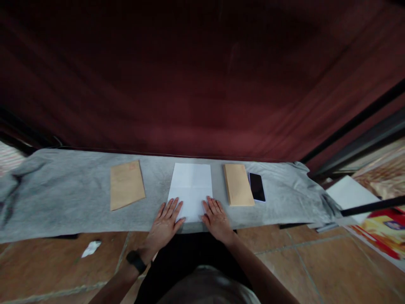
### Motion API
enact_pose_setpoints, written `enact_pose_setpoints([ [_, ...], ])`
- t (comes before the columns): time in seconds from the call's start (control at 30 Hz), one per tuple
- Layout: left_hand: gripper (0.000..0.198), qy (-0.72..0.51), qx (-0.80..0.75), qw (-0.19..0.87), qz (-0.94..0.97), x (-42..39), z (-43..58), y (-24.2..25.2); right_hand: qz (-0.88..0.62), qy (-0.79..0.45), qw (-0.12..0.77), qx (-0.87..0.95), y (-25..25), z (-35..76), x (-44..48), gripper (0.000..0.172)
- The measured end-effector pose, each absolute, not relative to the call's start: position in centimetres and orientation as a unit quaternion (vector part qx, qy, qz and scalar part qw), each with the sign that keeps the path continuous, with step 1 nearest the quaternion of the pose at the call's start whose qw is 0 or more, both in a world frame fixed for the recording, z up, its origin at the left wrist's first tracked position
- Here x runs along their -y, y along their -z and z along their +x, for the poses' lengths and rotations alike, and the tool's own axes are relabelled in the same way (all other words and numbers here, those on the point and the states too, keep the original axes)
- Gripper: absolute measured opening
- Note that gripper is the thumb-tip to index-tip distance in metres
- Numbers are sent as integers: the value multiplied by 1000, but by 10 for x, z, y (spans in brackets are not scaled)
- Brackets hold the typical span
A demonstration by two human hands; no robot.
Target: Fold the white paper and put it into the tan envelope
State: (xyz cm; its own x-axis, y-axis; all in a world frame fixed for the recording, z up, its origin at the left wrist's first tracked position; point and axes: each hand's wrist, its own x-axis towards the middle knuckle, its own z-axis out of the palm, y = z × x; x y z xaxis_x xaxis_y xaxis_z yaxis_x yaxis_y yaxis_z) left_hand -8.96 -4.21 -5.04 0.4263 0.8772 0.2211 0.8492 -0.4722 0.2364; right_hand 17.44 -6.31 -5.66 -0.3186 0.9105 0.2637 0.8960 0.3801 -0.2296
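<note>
A white sheet of paper [191, 183] with a faint crease across it lies on the grey cloth in front of me. My left hand [165, 219] rests flat on its lower left edge, fingers stretched out. On the lower right edge lies my right hand [217, 217], also flat with the fingers extended. Left of the paper is a brown envelope [127, 185], slightly turned. A stack of brown envelopes [238, 185] sits to the right, and a dark-screened phone [257, 187] lies against its right side.
Grey cloth [79, 190] covers the long narrow surface. Behind it rises a dark red panel [202, 105]. A crumpled white scrap [91, 248] lies on the tiled floor [303, 261]. At far right are a black bar [373, 207] and a red and yellow printed box [384, 232].
</note>
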Motion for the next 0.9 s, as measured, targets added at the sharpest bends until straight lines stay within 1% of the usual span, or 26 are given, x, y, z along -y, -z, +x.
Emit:
enact_pose_setpoints([
  [0.2, 64, -134, -479, 8, 868, 49, -99, 55, -536, -20, 161, 829, 56, 181, 70, 66],
  [0.3, 60, -122, -464, 14, 877, 46, -103, 56, -527, -21, 155, 835, 55, 183, 71, 74],
  [0.4, 55, -114, -459, 34, 880, 43, -108, 52, -524, -30, 155, 837, 55, 185, 70, 78],
  [0.57, 52, -119, -449, 87, 881, 39, -114, 40, -522, -66, 162, 835, 56, 188, 69, 76],
  [0.7, 48, -135, -448, 108, 877, 39, -115, 32, -517, -100, 180, 831, 54, 191, 71, 70],
  [0.8, 43, -155, -436, 113, 879, 45, -117, 29, -499, -134, 202, 832, 52, 197, 71, 67],
  [0.9, 41, -162, -417, 127, 885, 55, -121, 26, -485, -169, 243, 823, 51, 205, 71, 69],
])
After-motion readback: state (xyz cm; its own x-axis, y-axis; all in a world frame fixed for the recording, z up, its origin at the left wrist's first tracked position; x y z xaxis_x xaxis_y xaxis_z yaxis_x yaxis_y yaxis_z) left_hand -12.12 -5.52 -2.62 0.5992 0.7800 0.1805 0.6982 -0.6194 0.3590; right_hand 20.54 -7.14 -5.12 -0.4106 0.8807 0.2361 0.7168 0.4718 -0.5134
